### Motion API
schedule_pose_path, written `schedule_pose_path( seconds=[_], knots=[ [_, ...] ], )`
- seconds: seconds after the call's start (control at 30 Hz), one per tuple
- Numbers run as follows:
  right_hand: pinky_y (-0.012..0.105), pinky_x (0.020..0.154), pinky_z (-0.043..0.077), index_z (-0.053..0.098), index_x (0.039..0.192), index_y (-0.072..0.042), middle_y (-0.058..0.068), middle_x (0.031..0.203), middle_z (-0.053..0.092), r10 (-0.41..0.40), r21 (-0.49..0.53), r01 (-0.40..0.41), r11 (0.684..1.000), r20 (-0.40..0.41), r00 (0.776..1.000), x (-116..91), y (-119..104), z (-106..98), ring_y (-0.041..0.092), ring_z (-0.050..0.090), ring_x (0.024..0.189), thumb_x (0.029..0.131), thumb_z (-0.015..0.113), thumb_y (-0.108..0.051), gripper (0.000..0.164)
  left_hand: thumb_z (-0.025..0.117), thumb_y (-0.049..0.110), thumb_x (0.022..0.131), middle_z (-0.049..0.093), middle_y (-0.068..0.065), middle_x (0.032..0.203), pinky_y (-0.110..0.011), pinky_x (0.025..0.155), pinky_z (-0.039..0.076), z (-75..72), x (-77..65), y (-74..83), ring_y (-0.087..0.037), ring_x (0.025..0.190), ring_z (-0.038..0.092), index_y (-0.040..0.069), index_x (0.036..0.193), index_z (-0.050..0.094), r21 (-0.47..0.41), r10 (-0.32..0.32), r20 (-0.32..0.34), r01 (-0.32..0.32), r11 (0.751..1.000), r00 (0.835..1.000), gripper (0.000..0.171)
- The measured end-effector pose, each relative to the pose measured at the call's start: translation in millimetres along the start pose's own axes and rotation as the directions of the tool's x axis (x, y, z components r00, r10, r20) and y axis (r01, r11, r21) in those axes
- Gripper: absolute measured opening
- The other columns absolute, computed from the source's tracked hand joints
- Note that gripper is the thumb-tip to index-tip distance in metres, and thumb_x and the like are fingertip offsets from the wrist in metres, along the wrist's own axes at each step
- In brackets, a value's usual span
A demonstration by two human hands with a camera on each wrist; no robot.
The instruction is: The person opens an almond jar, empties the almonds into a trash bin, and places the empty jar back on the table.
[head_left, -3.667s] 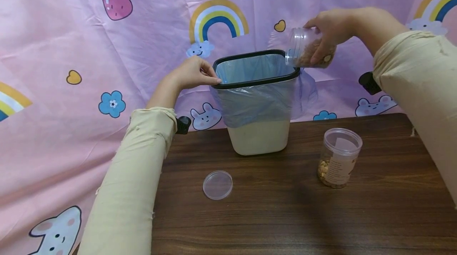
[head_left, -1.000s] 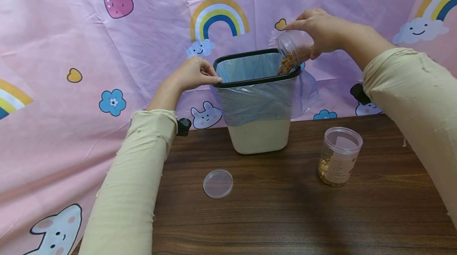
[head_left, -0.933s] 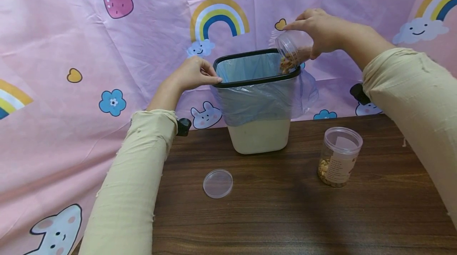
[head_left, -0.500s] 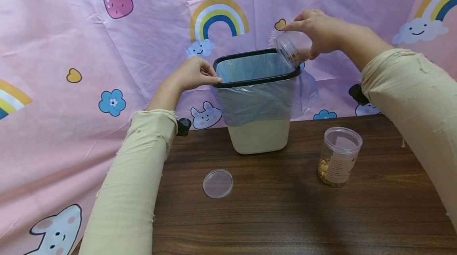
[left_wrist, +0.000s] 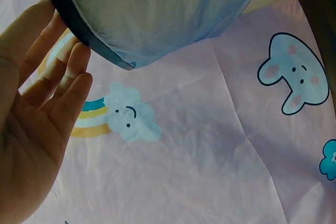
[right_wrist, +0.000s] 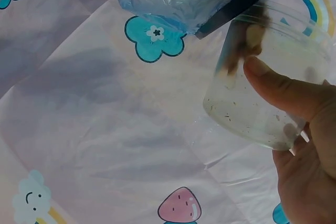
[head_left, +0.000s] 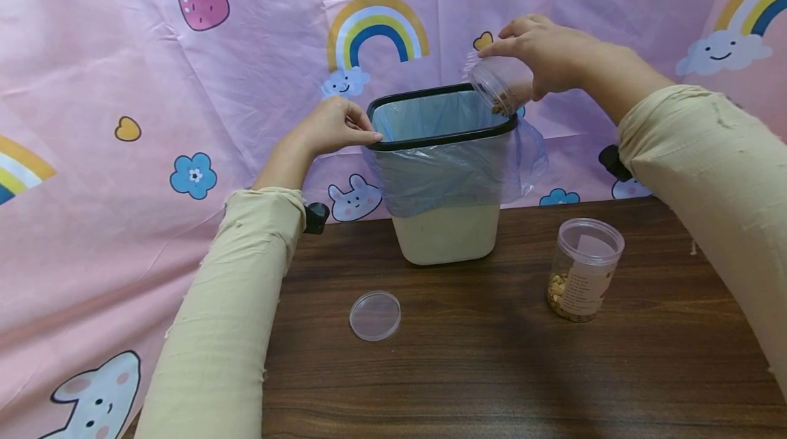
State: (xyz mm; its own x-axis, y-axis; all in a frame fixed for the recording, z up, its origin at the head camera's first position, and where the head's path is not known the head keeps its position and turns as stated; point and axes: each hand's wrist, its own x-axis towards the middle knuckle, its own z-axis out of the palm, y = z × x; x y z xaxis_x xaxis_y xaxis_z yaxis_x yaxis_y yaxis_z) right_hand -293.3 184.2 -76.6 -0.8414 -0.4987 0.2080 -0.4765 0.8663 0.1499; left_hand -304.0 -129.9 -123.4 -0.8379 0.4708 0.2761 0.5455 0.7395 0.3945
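A cream trash can (head_left: 447, 237) with a black rim and a blue plastic liner (head_left: 439, 179) stands at the back of the table. My left hand (head_left: 335, 126) pinches its left front rim; in the left wrist view the fingertips (left_wrist: 80, 56) lie right at the black edge. My right hand (head_left: 556, 53) grips a clear plastic jar (head_left: 486, 80), tilted mouth down over the can's right side. A small clump of brown bits sits near the jar's mouth. In the right wrist view, the thumb presses the jar (right_wrist: 236, 100), and a pale piece and crumbs show inside.
A second clear jar (head_left: 587, 255) with a label and pale brown pieces at its bottom stands open on the right. A round clear lid (head_left: 375, 316) lies on the dark wooden table (head_left: 467, 371). A printed pink cloth (head_left: 270, 36) hangs close behind the can.
The jar in my right hand has moved left over the can and tipped from near level to mouth down. Most brown bits have left it. My left hand stays at the rim.
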Motion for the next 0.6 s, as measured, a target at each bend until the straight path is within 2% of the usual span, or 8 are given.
schedule_pose_path(
  seconds=[0.37, 0.6],
  knots=[
    [0.062, 0.091, 0.031, 0.031, 0.142, -0.01, 0.031, 0.137, 0.022, 0.015, 0.031, -0.014, 0.999, -0.017, 1.0, -1.2, 0.2, -0.3, 0.049, 0.012, 0.128, 0.064, 0.076, 0.011, 0.093, 0.069, 0.013, 0.082, 0.063, -0.009, 0.078, -0.029, 0.068, 0.042, 0.4, 0.8, -1.1, -0.017, 0.073, 0.051, -0.003, 0.081, 0.068, -0.017, 0.005, 0.0, -0.005, 1.0, 1.0, 0.016],
    [0.062, 0.09, 0.033, 0.027, 0.144, -0.011, 0.032, 0.136, 0.022, 0.019, 0.027, -0.018, 0.999, -0.043, 0.999, -2.3, 0.8, -3.4, 0.05, 0.013, 0.127, 0.066, 0.076, 0.009, 0.094, 0.069, 0.013, 0.082, 0.063, -0.009, 0.079, -0.028, 0.068, 0.042, 0.3, -0.2, -0.8, -0.018, 0.075, 0.051, -0.003, 0.081, 0.068, -0.018, 0.001, 0.0, -0.001, 1.0, 1.0, 0.016]
  ],
)
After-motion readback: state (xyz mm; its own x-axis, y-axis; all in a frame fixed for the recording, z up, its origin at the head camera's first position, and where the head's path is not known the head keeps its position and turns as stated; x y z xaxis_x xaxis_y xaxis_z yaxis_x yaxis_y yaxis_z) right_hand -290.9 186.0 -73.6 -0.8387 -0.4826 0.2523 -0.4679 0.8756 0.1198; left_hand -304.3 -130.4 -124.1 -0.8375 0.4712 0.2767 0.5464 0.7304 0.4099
